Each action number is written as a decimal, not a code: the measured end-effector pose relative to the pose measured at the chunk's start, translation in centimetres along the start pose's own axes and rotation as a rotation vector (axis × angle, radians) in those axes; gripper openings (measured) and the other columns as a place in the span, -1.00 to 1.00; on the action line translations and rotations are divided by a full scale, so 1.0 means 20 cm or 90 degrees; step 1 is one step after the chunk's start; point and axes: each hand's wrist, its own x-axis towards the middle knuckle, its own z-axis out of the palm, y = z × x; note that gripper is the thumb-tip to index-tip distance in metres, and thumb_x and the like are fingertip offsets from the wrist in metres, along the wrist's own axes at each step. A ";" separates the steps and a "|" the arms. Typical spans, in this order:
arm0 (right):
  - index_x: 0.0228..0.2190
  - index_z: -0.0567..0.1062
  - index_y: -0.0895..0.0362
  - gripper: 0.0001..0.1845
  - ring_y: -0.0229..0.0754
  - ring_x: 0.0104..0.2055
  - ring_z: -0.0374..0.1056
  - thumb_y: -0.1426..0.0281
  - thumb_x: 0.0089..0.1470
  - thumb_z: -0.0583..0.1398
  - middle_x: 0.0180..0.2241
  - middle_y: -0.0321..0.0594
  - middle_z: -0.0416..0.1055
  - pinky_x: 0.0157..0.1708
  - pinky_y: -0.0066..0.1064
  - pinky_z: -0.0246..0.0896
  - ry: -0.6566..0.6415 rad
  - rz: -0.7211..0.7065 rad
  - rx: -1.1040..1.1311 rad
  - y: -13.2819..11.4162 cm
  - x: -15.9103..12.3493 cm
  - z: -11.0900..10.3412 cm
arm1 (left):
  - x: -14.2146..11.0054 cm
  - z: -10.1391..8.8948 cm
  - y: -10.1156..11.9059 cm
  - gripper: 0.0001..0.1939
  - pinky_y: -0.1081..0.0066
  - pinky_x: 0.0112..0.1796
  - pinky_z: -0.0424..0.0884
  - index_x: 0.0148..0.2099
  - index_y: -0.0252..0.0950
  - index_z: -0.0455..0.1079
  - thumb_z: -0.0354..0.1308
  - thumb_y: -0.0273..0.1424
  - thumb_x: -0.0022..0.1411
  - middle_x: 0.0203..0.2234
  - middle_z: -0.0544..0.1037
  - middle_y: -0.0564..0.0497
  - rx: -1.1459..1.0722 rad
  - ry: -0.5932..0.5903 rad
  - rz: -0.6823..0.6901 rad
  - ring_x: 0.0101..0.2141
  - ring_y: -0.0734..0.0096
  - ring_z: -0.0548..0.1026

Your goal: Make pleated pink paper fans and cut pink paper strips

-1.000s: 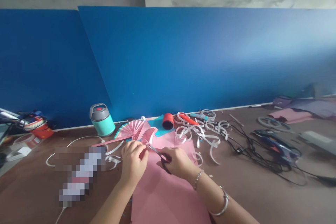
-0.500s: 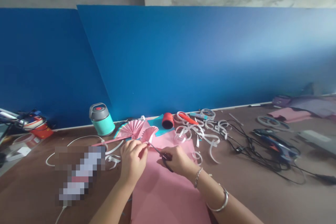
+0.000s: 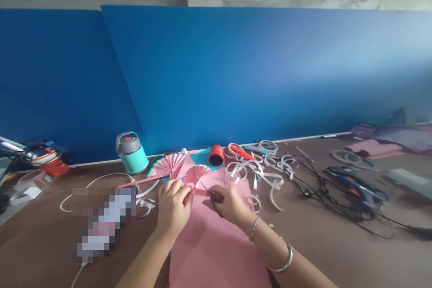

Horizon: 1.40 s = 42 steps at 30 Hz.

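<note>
My left hand [image 3: 175, 204] pinches the lower end of a small pleated pink paper fan [image 3: 197, 173], which spreads out beyond the fingertips. In my right hand [image 3: 231, 202] is a pair of scissors [image 3: 216, 205], its dark handles within my fingers and its blades pointing toward the fan's base. Whether the blades touch the paper I cannot tell. Beneath both hands lies a long sheet of pink paper [image 3: 216, 252]. A bigger pleated pink fan [image 3: 170, 165] rests just behind my left hand, near blue paper [image 3: 205, 155].
A red roll [image 3: 216, 155] stands behind the fans, with curled white strips [image 3: 259, 168] to its right. A turquoise flask [image 3: 132, 155] is at back left, near a blurred-out object [image 3: 106, 222]. Cables [image 3: 324, 193] and a dark tool [image 3: 359, 189] lie right. A blue partition [image 3: 236, 76] borders the table.
The scissors have drawn back slightly to the right from the small fan's base. The small fan has swung a little right and shows more of its spread pleats.
</note>
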 end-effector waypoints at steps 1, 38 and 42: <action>-0.43 0.46 0.13 -0.83 -0.35 -0.64 0.02 0.29 -0.07 0.25 -0.70 -0.45 0.13 -0.61 -0.51 -0.09 0.031 0.006 0.023 0.01 0.01 -0.01 | 0.00 0.00 -0.01 -0.87 0.25 -0.22 0.24 -0.34 -0.25 0.46 0.10 -0.41 0.21 -0.46 0.48 -0.01 -0.011 0.007 -0.012 -0.28 0.23 0.39; -0.31 0.42 0.17 -0.76 -0.38 -0.59 0.11 0.31 -0.06 0.17 -0.54 -0.35 0.27 -0.59 -0.53 0.05 -0.116 0.134 0.476 -0.02 0.00 -0.06 | 0.00 0.06 0.11 -0.74 0.42 -0.34 0.37 -0.23 -0.31 0.47 0.23 -0.28 0.04 -0.40 0.57 0.00 -0.959 -0.219 -0.601 -0.34 0.32 0.52; -0.41 0.44 0.19 -0.78 -0.38 -0.59 0.11 0.28 -0.06 0.22 -0.59 -0.37 0.25 -0.63 -0.56 0.02 -0.095 0.139 0.419 -0.01 0.01 -0.03 | -0.01 0.06 0.10 -0.74 0.44 -0.35 0.34 -0.30 -0.29 0.47 0.23 -0.19 0.04 -0.51 0.51 0.08 -0.808 -0.223 -0.571 -0.41 0.39 0.47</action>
